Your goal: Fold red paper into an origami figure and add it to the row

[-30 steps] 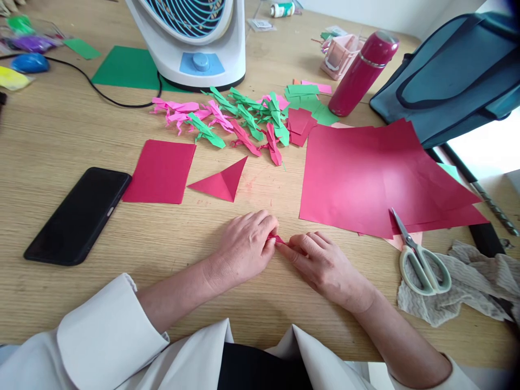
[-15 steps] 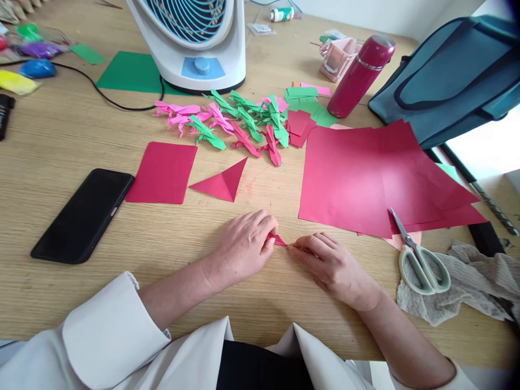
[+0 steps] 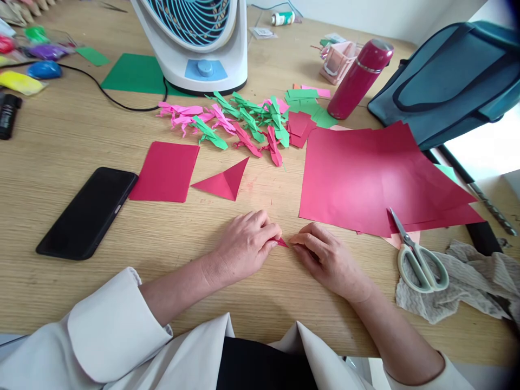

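Observation:
My left hand is closed in a pinch on a small folded red paper, pressed low over the tabletop. Only the paper's narrow pointed end shows; my fingers cover the rest. Just right of that point is my right hand, its fingers curled together and the fingertips a hair away from the paper. Beyond my hands lies a red paper folded into a triangle, beside a stack of red paper squares. Folded paper figures in pink, green and red, among them a red one, lie in a cluster farther back.
Large red sheets spread to the right, with scissors partly over them and a crumpled cloth. A black phone lies left. Behind stand a fan, a red bottle and a blue bag.
My right fingertips have come slightly away from the paper's point, and that hand sits a little higher. My left hand keeps its pinch. The whole view has shifted slightly.

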A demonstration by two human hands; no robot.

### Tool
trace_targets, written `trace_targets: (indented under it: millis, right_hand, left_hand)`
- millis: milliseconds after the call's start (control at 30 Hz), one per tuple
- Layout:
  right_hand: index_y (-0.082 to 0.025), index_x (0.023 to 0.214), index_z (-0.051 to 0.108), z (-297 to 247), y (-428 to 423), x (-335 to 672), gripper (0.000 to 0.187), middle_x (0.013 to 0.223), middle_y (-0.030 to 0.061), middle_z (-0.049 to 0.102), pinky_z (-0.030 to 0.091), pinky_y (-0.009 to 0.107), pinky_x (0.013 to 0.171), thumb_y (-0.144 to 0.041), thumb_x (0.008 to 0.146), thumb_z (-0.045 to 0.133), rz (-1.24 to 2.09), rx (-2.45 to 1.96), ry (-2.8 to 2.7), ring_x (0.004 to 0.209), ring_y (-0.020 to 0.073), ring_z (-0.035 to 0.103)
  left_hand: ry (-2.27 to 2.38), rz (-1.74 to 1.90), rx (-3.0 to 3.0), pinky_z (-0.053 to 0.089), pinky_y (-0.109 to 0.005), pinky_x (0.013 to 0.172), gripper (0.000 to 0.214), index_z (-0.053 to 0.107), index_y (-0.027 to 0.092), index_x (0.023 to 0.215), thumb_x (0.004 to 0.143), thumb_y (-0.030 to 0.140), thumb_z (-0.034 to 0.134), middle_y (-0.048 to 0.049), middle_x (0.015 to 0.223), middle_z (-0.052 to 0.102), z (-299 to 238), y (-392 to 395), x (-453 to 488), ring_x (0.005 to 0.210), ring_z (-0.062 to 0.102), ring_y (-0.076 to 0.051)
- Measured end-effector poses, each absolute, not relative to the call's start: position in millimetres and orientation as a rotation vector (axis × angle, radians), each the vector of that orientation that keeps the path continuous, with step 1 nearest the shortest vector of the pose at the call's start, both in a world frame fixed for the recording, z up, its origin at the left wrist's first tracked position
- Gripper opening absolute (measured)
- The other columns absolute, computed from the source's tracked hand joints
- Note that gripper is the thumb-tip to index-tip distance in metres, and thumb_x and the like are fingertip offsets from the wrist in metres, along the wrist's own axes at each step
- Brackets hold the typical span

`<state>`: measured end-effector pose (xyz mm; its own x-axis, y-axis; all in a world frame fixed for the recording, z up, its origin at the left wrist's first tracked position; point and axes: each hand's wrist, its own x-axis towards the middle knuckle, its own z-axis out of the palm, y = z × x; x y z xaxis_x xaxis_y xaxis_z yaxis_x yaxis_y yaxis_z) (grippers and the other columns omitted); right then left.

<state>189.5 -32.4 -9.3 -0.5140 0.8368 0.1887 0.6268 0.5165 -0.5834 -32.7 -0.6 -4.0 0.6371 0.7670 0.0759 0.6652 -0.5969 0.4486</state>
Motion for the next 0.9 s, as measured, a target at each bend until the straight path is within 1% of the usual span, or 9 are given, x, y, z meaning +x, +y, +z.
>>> trace_targets:
  millis: [133,333,467,633,767,900]
  right_hand:
    - [-0.020,0.105,0.064,-10,-32,186,0.015,0.094,0.0075,0.061,0.049,0.036,0.078,-0.021,0.098,0.051,0.637,-1.201,-2.303,0.085,0.0189,0.058]
    - [-0.020,0.103,0.065,-9,-32,183,0.013,0.094,0.0068,0.060,0.047,0.035,0.077,-0.019,0.096,0.054,0.687,-1.234,-2.263,0.085,0.0185,0.057]
    - [-0.021,0.102,0.066,-9,-32,183,0.013,0.094,0.0061,0.060,0.047,0.034,0.077,-0.017,0.095,0.056,0.711,-1.244,-2.243,0.085,0.0183,0.057]
    - [-0.022,0.096,0.066,-6,-34,178,0.009,0.094,0.0050,0.061,0.044,0.035,0.078,-0.016,0.090,0.061,0.713,-1.292,-2.223,0.086,0.0190,0.057]
    - [-0.021,0.088,0.065,-7,-37,171,0.004,0.087,0.0038,0.059,0.042,0.036,0.077,-0.019,0.089,0.063,0.671,-1.392,-2.185,0.081,0.0189,0.054]
    - [-0.021,0.081,0.062,-8,-38,167,0.008,0.084,0.0034,0.057,0.040,0.036,0.076,-0.017,0.088,0.060,0.642,-1.433,-2.181,0.079,0.0191,0.052]
  left_hand:
    - [1.149,0.395,2.440,0.040,-0.032,0.078,0.008,0.062,0.021,0.089,0.091,0.019,0.055,-0.0027,0.092,0.055,-3,-2,-32,0.091,0.053,-0.019]
    - [1.159,0.412,2.372,0.039,-0.033,0.079,0.016,0.067,0.024,0.088,0.092,0.017,0.053,-0.0024,0.091,0.057,1,-4,-28,0.093,0.053,-0.019]
    - [1.185,0.418,2.348,0.039,-0.034,0.079,0.015,0.067,0.023,0.085,0.090,0.016,0.055,-0.0025,0.090,0.058,1,-6,-26,0.092,0.052,-0.019]
    - [1.215,0.438,2.332,0.039,-0.035,0.080,0.009,0.065,0.022,0.083,0.085,0.014,0.060,-0.0024,0.092,0.058,-1,-9,-25,0.093,0.051,-0.020]
    - [1.227,0.439,2.322,0.038,-0.036,0.081,0.010,0.064,0.022,0.083,0.085,0.014,0.060,-0.0018,0.092,0.059,-2,-9,-24,0.092,0.051,-0.021]
    - [1.239,0.408,2.322,0.038,-0.037,0.081,0.009,0.061,0.022,0.084,0.086,0.013,0.058,-0.0022,0.093,0.059,-2,-10,-23,0.092,0.051,-0.021]
